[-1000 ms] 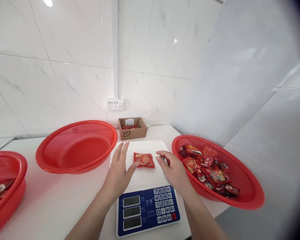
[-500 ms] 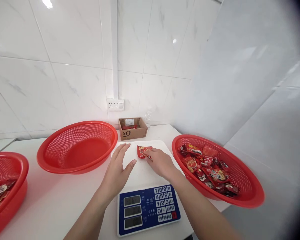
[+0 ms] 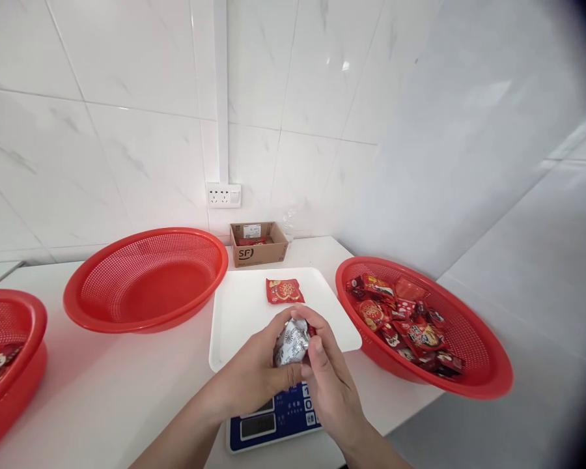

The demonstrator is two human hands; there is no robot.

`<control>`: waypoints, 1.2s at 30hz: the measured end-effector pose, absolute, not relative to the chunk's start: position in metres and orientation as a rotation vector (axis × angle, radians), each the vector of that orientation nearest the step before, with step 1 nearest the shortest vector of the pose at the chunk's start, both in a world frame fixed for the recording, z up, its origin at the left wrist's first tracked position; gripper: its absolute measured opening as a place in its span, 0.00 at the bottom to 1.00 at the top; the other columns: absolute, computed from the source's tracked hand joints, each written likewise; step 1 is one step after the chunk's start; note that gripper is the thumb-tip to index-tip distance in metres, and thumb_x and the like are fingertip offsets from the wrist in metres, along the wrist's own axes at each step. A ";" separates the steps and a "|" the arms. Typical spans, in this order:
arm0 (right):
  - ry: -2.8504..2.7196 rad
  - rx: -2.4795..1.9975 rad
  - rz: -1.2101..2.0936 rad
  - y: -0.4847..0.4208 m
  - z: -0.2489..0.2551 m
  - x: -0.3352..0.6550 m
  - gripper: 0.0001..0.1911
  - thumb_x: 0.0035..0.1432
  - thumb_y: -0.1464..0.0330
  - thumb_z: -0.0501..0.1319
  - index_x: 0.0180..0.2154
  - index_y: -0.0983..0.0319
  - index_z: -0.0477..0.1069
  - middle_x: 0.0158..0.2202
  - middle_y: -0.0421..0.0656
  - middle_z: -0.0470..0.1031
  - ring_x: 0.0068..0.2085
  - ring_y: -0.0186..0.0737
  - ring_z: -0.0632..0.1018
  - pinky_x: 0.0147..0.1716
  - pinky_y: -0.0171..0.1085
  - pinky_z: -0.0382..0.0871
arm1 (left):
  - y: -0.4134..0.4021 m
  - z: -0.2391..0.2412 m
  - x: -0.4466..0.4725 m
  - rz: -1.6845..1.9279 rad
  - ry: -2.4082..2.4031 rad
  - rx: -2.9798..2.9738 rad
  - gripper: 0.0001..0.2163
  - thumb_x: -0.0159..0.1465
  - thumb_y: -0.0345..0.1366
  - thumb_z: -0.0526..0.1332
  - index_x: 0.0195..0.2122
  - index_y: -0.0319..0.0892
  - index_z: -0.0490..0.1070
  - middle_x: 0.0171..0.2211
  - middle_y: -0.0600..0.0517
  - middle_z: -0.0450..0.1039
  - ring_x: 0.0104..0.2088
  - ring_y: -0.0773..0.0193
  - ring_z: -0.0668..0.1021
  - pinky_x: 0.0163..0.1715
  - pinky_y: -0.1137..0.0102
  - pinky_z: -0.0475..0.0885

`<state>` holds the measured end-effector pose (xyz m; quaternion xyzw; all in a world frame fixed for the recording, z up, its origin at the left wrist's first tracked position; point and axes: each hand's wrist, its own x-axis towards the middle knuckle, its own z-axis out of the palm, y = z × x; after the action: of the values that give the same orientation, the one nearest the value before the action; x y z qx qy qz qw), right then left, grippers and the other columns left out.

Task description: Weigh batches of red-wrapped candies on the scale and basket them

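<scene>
Between my left hand [image 3: 261, 368] and my right hand [image 3: 332, 378] is a small snack packet [image 3: 292, 342], silvery white with dark print on the side I see. A bit of red shows at its right edge. Both hands are closed around it, above the near part of a digital scale. On the scale's white tray [image 3: 241, 319] a red snack packet [image 3: 284, 291] lies flat, beyond my fingertips. My hands cover part of the scale's blue keypad panel [image 3: 293, 420].
To the right, a red plastic basket [image 3: 488, 365] holds several wrapped snacks. A second red basket [image 3: 176, 286] stands left of the scale, and another red basket [image 3: 27, 303] with packets sits at the left edge. Behind is an open cardboard box [image 3: 261, 254] against the wall.
My right hand has left the red packet on the tray. Both hands have come together nearer to me, now around a silvery packet. The view has shifted slightly.
</scene>
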<state>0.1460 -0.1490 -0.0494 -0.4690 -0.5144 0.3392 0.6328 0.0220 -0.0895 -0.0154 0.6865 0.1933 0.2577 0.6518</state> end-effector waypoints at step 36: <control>-0.894 -1.027 0.963 -0.141 -0.043 0.166 0.13 0.58 0.62 0.61 0.45 0.48 0.64 0.55 0.39 0.63 0.53 0.42 0.71 0.43 0.40 0.73 | -0.043 -0.049 0.011 0.780 1.250 2.351 0.17 0.64 0.38 0.54 0.53 0.43 0.64 0.58 0.42 0.59 0.58 0.49 0.63 0.52 0.55 0.64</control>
<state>0.1664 -0.1407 -0.0434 -0.4560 -0.3972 0.4275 0.6720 0.0109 -0.0431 -0.0487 0.8331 0.4430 0.2765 0.1822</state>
